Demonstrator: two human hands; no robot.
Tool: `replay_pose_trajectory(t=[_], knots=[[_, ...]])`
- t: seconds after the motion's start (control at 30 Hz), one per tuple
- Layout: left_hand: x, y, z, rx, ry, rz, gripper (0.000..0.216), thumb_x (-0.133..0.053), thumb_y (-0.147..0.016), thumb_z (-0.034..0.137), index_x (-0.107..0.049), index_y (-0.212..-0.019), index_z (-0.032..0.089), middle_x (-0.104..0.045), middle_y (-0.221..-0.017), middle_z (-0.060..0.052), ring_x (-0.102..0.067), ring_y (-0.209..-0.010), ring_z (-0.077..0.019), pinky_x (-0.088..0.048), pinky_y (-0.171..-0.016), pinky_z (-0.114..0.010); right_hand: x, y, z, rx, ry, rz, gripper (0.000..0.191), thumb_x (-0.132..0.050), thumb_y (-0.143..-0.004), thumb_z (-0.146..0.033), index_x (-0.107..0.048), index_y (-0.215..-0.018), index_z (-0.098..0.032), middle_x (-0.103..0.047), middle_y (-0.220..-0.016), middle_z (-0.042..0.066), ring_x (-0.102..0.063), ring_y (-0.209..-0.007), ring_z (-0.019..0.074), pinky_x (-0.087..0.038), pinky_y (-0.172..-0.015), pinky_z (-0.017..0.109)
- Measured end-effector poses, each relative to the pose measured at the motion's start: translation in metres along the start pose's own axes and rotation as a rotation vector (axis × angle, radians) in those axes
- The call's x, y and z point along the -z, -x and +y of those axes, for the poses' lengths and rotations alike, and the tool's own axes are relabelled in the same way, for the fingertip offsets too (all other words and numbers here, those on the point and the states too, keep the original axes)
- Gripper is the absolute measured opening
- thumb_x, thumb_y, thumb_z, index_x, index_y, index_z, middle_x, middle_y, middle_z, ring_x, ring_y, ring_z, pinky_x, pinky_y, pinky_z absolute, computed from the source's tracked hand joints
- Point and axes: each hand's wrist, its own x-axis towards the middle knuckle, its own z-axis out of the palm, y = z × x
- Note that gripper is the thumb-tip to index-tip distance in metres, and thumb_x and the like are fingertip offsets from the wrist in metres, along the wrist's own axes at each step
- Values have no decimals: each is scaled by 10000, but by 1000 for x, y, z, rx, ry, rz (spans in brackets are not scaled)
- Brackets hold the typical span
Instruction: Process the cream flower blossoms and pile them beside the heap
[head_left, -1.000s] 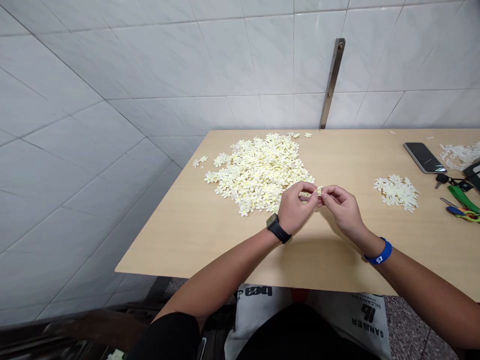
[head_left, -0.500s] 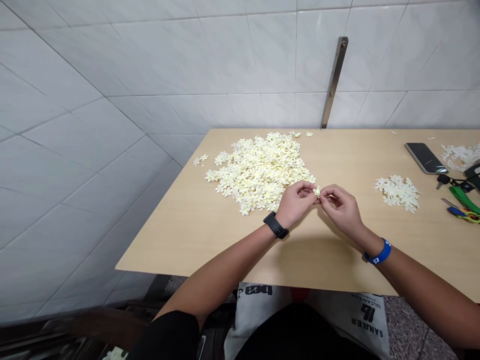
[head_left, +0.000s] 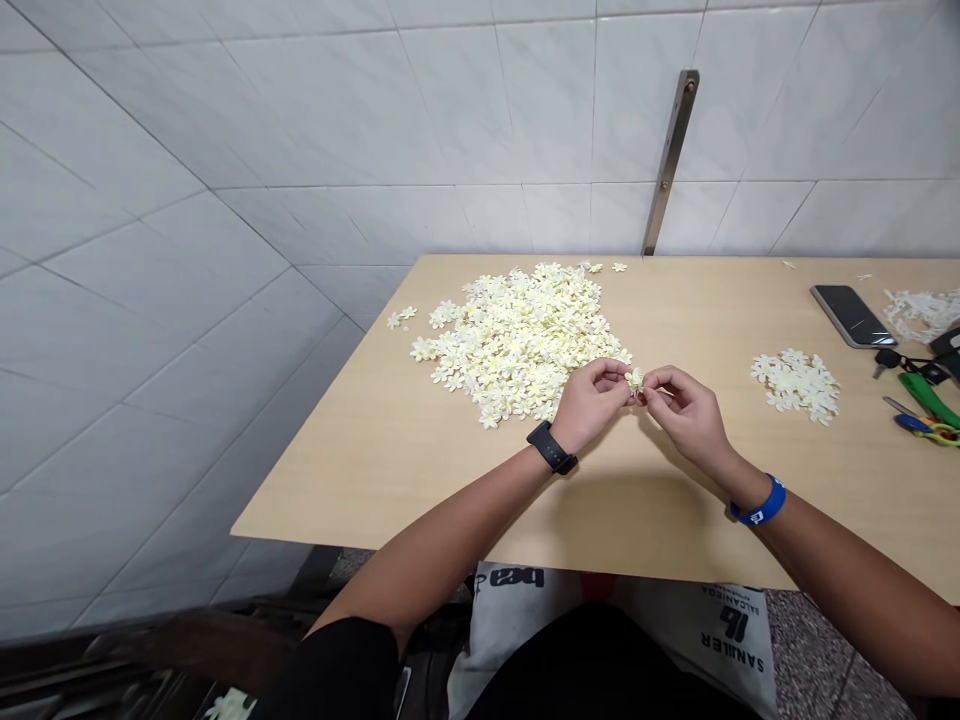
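Between my two hands is a small cream-white flower [head_left: 634, 380], pinched by the fingertips just above the table. My left hand [head_left: 592, 402], with a black watch at its wrist, is closed on the flower's left side. My right hand [head_left: 686, 415], with a blue wristband, is closed on it from the right. Its underside is hidden by the fingers. A large heap of pale yellow-white flowers [head_left: 517, 340] lies just beyond and left of my left hand. A smaller pile of white flowers [head_left: 796, 385] lies to the right of my right hand.
On the right of the wooden table [head_left: 360, 480] lie a phone [head_left: 853, 316], white strips [head_left: 922, 314], keys [head_left: 888, 360], a green-handled tool [head_left: 928, 397] and blue-and-yellow-handled scissors [head_left: 919, 425]. A tiled wall borders the back, with a metal bracket [head_left: 671, 160] on it.
The flower has turned slightly between my fingertips and shows more of its petals. My right hand has shifted a touch to the right; the piles are unchanged.
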Motion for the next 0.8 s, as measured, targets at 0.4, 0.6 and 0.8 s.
replay_pose_trajectory(t=[0.4,0.6,0.8], knots=[[5,-1,-5,-180,-225,92,168,-632,-764,107,-665,-923,152,-683,-873,-26,-683,-744,-117,-582,-660,-217,6,-6,3,-119,-62,51,226,-758,-832,-404,-654,-809,-205,-661,-770,15,-656,-734,152,-573,-732,300],[4,-5,-1,75,-22,52,132,-632,-788,109,-650,-916,138,-665,-805,-10,-665,-656,-96,-598,-602,-214,10,-13,6,-305,-189,83,303,-823,-737,-453,-668,-793,-198,-682,-739,5,-662,-648,136,-588,-660,294],[6,-7,-4,-59,-71,105,167,-639,-745,88,-664,-901,139,-649,-821,-2,-630,-662,-77,-605,-625,-204,13,-13,4,-258,-65,135,223,-804,-751,-369,-666,-763,-194,-679,-702,6,-649,-647,128,-582,-658,274]])
